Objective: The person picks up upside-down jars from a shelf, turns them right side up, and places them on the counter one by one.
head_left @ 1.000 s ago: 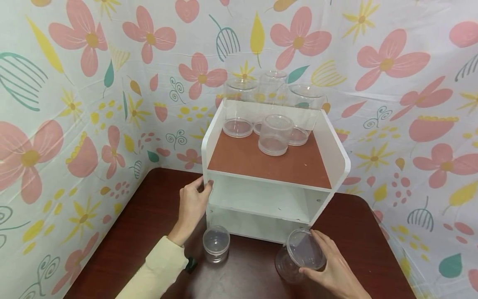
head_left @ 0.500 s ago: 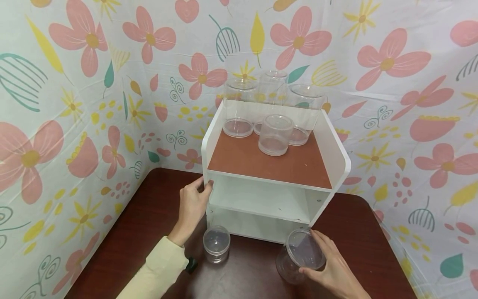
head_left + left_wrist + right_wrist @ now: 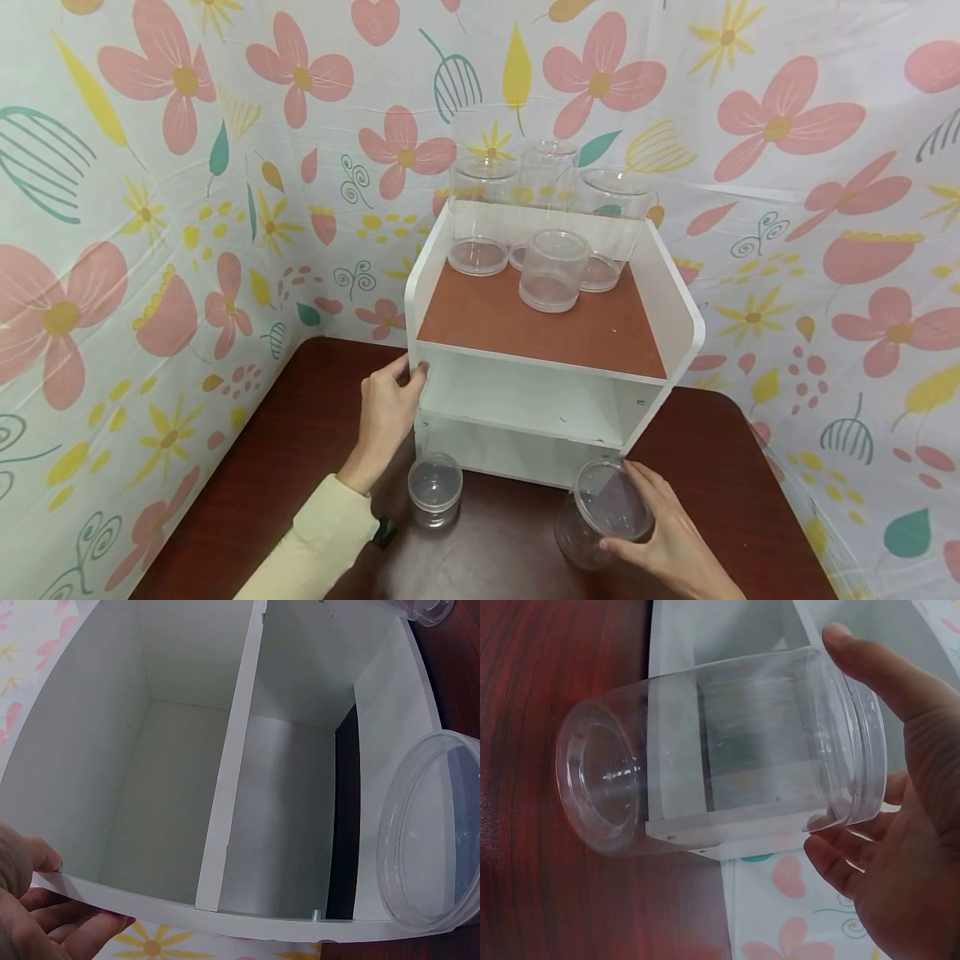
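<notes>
A white shelf unit (image 3: 532, 357) with a brown top board stands on the table. My left hand (image 3: 387, 417) grips the front edge of its left side panel. In the left wrist view, the thumb of that hand (image 3: 45, 907) lies inside the panel, the fingers outside. A tall clear plastic jar (image 3: 588, 537) stands at the unit's front right corner. My right hand (image 3: 671, 533) holds this jar around its lidded top. The right wrist view shows the thumb on one side of the jar (image 3: 727, 750) and fingers on the other.
A smaller clear jar (image 3: 435, 492) stands in front of the unit, near my left wrist. Several clear jars, such as the short front one (image 3: 553, 271), are on the top board. Flower-patterned cloth (image 3: 300, 167) hangs behind the dark red table (image 3: 712, 467).
</notes>
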Demonstrator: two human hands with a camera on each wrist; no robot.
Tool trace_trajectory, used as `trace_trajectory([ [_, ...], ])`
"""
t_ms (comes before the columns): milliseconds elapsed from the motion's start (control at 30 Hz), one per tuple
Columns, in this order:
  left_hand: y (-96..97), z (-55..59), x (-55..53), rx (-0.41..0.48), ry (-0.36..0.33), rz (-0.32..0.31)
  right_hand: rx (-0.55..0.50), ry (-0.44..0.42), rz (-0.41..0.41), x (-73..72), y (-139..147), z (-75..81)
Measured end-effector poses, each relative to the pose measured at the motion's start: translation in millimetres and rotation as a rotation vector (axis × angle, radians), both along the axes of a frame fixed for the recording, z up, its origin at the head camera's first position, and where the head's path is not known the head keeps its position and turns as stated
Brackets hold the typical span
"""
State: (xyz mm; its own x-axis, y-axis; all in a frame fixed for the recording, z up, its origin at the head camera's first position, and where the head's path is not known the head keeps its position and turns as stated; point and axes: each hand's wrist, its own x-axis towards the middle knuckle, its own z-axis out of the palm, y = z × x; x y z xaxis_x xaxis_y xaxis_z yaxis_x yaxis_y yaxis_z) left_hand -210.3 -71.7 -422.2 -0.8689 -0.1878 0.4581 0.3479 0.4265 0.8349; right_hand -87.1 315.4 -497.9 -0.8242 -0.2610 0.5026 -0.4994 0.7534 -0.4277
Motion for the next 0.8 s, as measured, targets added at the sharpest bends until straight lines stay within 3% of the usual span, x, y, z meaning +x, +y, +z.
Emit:
trace_trajectory([
  [300, 0.2, -0.1, -0.4, -0.006, 0.013, 0.001, -0.028, -0.091, -0.137, 8.5, 3, 17.7],
  [567, -1.0, 0.6, 0.6, -0.010, 0.004, -0.007, -0.132, -0.015, -0.138, 12.9, 2, 45.2],
  [800, -0.7, 1.0, 0.4, -0.013, -0.008, -0.011, -0.230, 0.032, -0.135, 14.5, -9, 78.3],
])
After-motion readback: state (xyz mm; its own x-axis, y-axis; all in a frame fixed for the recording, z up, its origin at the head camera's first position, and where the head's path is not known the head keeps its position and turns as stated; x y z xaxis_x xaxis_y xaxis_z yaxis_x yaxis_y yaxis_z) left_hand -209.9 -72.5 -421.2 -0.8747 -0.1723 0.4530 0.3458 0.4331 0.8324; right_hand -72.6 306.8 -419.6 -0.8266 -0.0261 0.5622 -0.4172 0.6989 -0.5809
